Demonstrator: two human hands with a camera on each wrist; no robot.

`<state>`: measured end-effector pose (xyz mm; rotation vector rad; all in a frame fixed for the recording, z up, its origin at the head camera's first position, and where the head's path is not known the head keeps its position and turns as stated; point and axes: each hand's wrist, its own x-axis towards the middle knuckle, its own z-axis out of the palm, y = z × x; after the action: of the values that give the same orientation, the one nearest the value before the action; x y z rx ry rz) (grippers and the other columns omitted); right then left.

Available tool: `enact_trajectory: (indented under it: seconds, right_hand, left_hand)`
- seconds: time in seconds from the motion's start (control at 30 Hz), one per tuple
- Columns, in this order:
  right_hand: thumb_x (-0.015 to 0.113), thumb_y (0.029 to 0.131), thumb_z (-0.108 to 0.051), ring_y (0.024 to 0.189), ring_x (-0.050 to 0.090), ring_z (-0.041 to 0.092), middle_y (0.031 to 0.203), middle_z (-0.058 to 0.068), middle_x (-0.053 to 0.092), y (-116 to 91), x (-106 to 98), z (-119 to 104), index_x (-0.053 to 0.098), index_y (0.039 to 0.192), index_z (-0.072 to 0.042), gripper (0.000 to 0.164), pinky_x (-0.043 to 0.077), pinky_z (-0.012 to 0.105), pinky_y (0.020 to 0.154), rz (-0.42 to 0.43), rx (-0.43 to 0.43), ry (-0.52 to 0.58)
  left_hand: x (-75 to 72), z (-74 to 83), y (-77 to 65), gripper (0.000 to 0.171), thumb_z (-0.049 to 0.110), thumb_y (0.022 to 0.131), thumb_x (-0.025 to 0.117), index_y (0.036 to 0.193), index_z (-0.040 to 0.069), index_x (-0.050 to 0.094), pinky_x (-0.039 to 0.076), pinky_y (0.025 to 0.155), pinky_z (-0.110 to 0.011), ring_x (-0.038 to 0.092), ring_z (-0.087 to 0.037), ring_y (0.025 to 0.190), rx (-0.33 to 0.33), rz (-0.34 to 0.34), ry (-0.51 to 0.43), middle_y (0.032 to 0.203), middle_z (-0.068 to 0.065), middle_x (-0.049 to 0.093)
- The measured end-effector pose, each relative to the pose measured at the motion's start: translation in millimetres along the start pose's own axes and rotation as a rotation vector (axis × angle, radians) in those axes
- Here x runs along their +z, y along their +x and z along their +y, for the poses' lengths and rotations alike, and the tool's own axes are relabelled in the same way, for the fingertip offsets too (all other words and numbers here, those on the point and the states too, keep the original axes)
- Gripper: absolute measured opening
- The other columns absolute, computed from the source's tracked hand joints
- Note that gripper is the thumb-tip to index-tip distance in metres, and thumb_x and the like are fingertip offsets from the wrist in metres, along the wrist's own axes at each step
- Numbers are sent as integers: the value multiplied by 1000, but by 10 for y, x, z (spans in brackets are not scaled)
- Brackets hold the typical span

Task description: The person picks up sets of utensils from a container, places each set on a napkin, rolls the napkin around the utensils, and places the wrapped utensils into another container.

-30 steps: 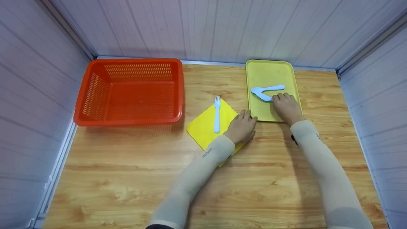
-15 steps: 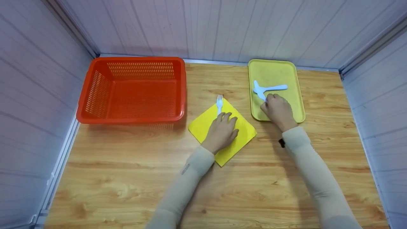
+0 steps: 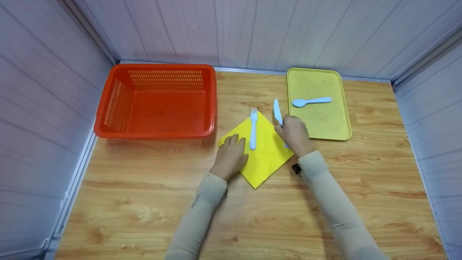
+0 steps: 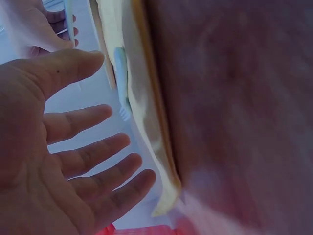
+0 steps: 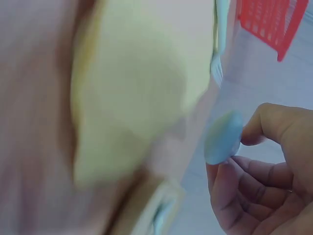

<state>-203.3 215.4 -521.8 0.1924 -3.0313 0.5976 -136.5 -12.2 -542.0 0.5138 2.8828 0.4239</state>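
One pale-blue knife [image 3: 277, 111] is pinched in the right hand [image 3: 295, 136], right of frame centre; the left hand [image 3: 229, 156], fingers extended, overlaps the yellow cloth's [image 3: 265, 159] left side.

The head view is bright and mostly sharp, with pale glare on the bench [image 3: 144, 215] and soft shadows below the basket [image 3: 155, 135] and beside the right sleeve [image 3: 334, 202]. The left wrist view is dim and violet-tinged; its fingers [image 4: 88, 157] look fairly clear, the bench smeared. In the right wrist view, colours wash out and the shadowed cloth [image 5: 132, 83] blurs.
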Motion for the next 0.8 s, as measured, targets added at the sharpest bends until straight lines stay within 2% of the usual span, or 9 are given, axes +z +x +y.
enact_trajectory:
  seconds: [0.17,0.33,0.63,0.8]
  right_hand:
    - [58,91,-13,58,51,21,71,9,50,21,186,-138,57,80,-1,16,45,31,50,-79,50,15]
    - [57,91,-13,57,49,20,70,9,49,33,305,-246,57,81,-1,15,43,30,49,-116,57,16]
    - [59,88,-9,57,44,19,67,6,44,63,436,-403,52,72,-5,18,39,31,50,-91,62,11]
    - [60,88,-9,58,47,21,67,8,46,74,453,-428,54,73,-3,17,43,33,51,-81,63,8]
  left_hand:
    - [33,-38,3,54,28,97,64,143,4,52,38,108,-53,38,-40,136,-38,-94,-13,149,-21,40]
    - [31,-40,6,55,29,97,64,145,6,50,33,111,-52,33,-38,139,-66,-145,-19,153,-20,36]
    - [39,-33,-5,57,30,98,64,147,6,48,32,112,-51,31,-37,141,-87,-160,-51,155,-19,33]
    - [40,-37,0,58,30,98,64,148,6,47,31,113,-50,29,-37,142,-80,-165,-53,156,-19,32]
